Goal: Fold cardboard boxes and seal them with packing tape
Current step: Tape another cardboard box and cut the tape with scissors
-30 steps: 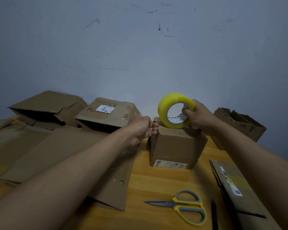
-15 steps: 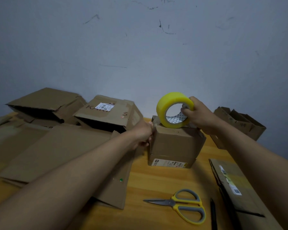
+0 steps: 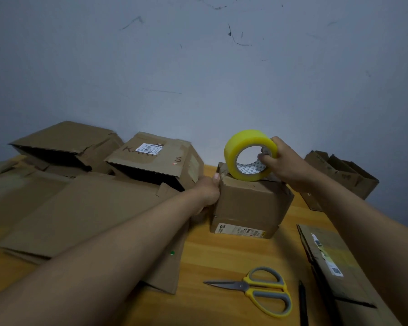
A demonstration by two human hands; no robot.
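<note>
**Tape roll on top of small box**

The small brown cardboard box (image 3: 251, 205) stands on the wooden table (image 3: 222, 257), approx. in the middle. The left hand (image 3: 206, 192) grips the box's left side, thumb at the top edge. The yellow roll of packing tape (image 3: 247, 155) stands upright on the box top; the right hand (image 3: 284, 164) holds it w/ fingers curled through the core. Yellow-grey scissors (image 3: 257, 288) lie nearer, apart from both hands.

Left hand's (image 3: 206, 191) fingers vanish behind the small box (image 3: 252, 203), flat cardboard (image 3: 339, 267) runs off the near right edge, label print's (image 3: 242, 232) too tiny to read.
</note>
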